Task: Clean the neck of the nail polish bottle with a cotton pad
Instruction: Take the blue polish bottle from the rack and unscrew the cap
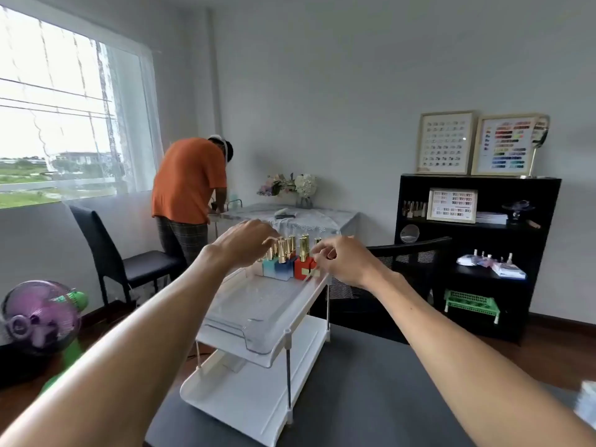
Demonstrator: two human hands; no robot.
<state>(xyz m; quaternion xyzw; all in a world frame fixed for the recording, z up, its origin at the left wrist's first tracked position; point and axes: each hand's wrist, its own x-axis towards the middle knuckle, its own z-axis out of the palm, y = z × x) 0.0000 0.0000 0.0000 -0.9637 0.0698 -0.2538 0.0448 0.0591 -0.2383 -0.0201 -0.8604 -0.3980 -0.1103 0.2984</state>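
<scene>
- Bottles of nail polish (292, 259) with gold caps stand bunched at the far, twelve o'clock end of a clear tray (258, 314) on the white rack (258, 391); the tray's near stretch lies bare.
- Left hand (245, 243) reaches in from seven o'clock, fingers spread loose over the caps, holding nothing.
- Right hand (342, 258) comes from five o'clock, fingertips curled beside the red bottle (303, 269); whether it grips anything, I cannot tell.

left hand (246, 243) | right hand (342, 258) | both over nail polish bottles (287, 258) | clear tray (258, 304)

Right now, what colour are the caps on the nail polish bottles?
Gold caps on the nail polish bottles, seen in the head view.
</scene>
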